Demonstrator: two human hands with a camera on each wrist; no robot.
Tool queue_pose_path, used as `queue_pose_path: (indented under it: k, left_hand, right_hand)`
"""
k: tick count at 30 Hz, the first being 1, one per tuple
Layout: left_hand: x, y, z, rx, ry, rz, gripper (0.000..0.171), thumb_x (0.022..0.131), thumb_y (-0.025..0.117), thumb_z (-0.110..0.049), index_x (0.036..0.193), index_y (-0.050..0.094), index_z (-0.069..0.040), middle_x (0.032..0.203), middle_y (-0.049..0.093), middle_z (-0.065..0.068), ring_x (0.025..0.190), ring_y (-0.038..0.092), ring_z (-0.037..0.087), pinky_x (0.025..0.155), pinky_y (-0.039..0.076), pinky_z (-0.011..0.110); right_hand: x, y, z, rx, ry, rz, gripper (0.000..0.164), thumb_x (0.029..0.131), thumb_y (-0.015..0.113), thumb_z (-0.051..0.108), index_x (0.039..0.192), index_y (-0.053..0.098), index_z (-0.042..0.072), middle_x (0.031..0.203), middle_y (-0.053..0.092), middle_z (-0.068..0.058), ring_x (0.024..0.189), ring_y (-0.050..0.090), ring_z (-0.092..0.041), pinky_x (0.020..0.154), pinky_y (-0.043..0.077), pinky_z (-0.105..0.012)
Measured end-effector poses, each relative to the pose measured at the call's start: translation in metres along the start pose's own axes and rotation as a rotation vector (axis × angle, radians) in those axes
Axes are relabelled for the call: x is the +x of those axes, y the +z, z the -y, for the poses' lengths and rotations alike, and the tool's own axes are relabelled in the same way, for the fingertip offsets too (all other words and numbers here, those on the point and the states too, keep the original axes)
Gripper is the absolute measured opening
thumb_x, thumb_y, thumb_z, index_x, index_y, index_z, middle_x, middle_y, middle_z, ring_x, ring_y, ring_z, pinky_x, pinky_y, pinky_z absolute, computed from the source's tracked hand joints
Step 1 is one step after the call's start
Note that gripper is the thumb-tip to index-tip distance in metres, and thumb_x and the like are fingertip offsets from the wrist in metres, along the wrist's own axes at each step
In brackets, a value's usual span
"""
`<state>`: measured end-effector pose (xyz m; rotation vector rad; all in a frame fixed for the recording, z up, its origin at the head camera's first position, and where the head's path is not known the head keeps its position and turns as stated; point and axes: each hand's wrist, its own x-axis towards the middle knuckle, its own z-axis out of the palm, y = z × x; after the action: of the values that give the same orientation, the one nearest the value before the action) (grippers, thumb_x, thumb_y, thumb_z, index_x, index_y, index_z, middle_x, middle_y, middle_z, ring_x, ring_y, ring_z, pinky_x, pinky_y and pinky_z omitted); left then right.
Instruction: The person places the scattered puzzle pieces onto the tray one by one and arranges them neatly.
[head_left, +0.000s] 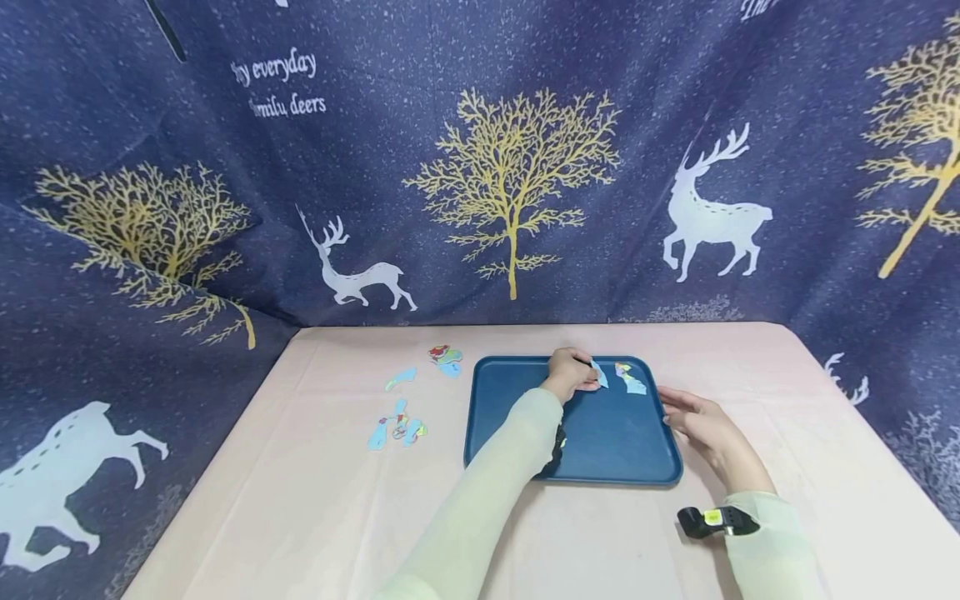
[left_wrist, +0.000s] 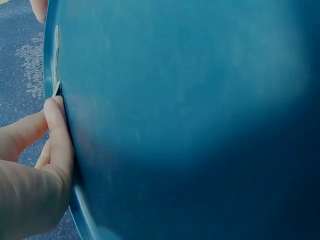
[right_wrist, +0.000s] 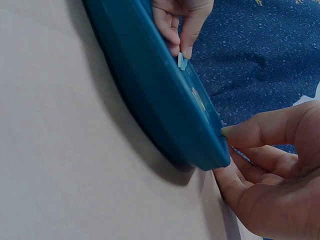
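My left hand [head_left: 573, 372] reaches across the dark blue tray [head_left: 615, 442] and pinches a light blue puzzle piece [head_left: 599, 373] between thumb and fingertips, close over the tray's far side. In the left wrist view, this piece [left_wrist: 57, 89] shows edge-on as a thin sliver. Just to its right, a second printed piece [head_left: 631, 379] lies flat near the tray's far right corner. My right hand [head_left: 708, 433] grips the tray's right rim, one fingertip on top and another finger low against its side in the right wrist view.
Left of the tray, several light blue and multicoloured pieces [head_left: 399, 429] lie in a loose group on the pale pink tablecloth [head_left: 300, 483]. A small curved piece [head_left: 402, 378] and a red-and-green printed cluster [head_left: 446, 358] lie farther back. A navy deer-print curtain [head_left: 465, 250] hangs behind the table.
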<state>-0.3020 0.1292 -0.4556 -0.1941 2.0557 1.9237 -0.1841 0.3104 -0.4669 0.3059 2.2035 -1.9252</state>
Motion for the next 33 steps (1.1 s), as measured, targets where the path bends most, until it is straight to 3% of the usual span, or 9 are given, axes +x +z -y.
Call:
queue_pose_path:
  k: [9, 17, 25, 33]
  left_hand:
    - [0.006, 0.004, 0.0, 0.023, -0.003, -0.015, 0.027, 0.073, 0.069, 0.022, 0.096, 0.067, 0.008, 0.079, 0.068, 0.022, 0.074, 0.07, 0.036, 0.057, 0.061, 0.032]
    - [0.01, 0.008, 0.003, 0.136, 0.033, -0.077, 0.027, 0.066, 0.074, 0.022, 0.087, 0.069, 0.004, 0.064, 0.063, 0.014, 0.063, 0.07, 0.033, 0.045, 0.057, 0.027]
    - [0.007, 0.006, 0.004, 0.136, 0.068, -0.049, 0.03, 0.068, 0.075, 0.02, 0.094, 0.068, 0.007, 0.063, 0.062, 0.013, 0.065, 0.07, 0.034, 0.046, 0.057, 0.027]
    - [0.0, -0.009, -0.001, 0.097, 0.107, 0.029, 0.028, 0.077, 0.07, 0.015, 0.104, 0.063, 0.01, 0.077, 0.064, 0.016, 0.075, 0.07, 0.037, 0.057, 0.061, 0.031]
  right_hand:
    - [0.001, 0.0, 0.001, -0.003, 0.027, -0.008, 0.072, 0.084, 0.048, -0.008, 0.15, 0.021, -0.001, 0.154, 0.021, -0.027, 0.14, 0.021, -0.045, 0.111, 0.01, -0.068]
    - [-0.001, 0.002, 0.002, -0.009, 0.003, -0.003, 0.071, 0.084, 0.048, -0.009, 0.149, 0.021, -0.005, 0.152, 0.021, -0.029, 0.138, 0.026, -0.044, 0.114, 0.017, -0.061]
    - [-0.001, 0.001, 0.002, 0.002, 0.015, 0.008, 0.071, 0.085, 0.047, -0.008, 0.15, 0.019, -0.003, 0.154, 0.018, -0.027, 0.14, 0.02, -0.045, 0.112, 0.009, -0.067]
    - [-0.001, 0.001, 0.001, 0.005, 0.024, -0.001, 0.07, 0.087, 0.05, -0.004, 0.15, 0.02, -0.003, 0.152, 0.02, -0.028, 0.139, 0.022, -0.046, 0.112, 0.013, -0.067]
